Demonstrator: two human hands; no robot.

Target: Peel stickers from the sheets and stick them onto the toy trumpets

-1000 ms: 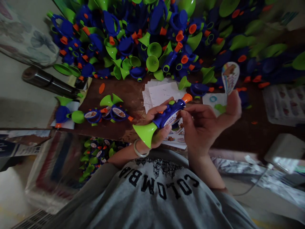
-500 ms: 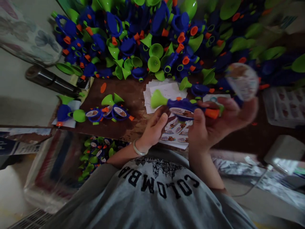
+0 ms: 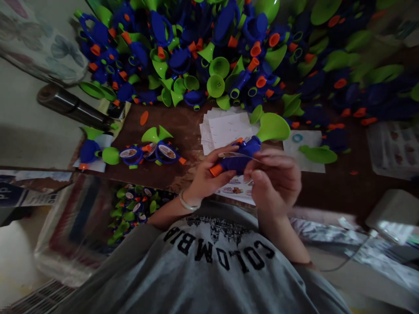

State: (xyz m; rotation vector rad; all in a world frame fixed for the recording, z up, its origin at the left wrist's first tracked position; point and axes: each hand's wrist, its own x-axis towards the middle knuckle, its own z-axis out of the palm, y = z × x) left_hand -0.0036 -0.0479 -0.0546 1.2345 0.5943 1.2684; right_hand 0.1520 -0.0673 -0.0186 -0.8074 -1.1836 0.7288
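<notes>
The left hand (image 3: 206,179) has its grip wrapped around a blue toy horn (image 3: 242,162), close to its orange mouthpiece (image 3: 216,170). The horn is up in front of the grey shirt (image 3: 216,266), over the worktop (image 3: 186,131), and its big green bell (image 3: 275,126) points up and to the right. The right hand (image 3: 276,181) has its grip pinched on the end of a sticker (image 3: 237,154) that lies along the horn's side (I cannot tell how much of it touches). Under the hands is a sheet of stickers (image 3: 233,190), and behind them are some white papers (image 3: 229,128). A few more horns (image 3: 165,152) sit on the left, near an orange oval (image 3: 144,117). A huge pile of horns (image 3: 216,69) fills the back.
</notes>
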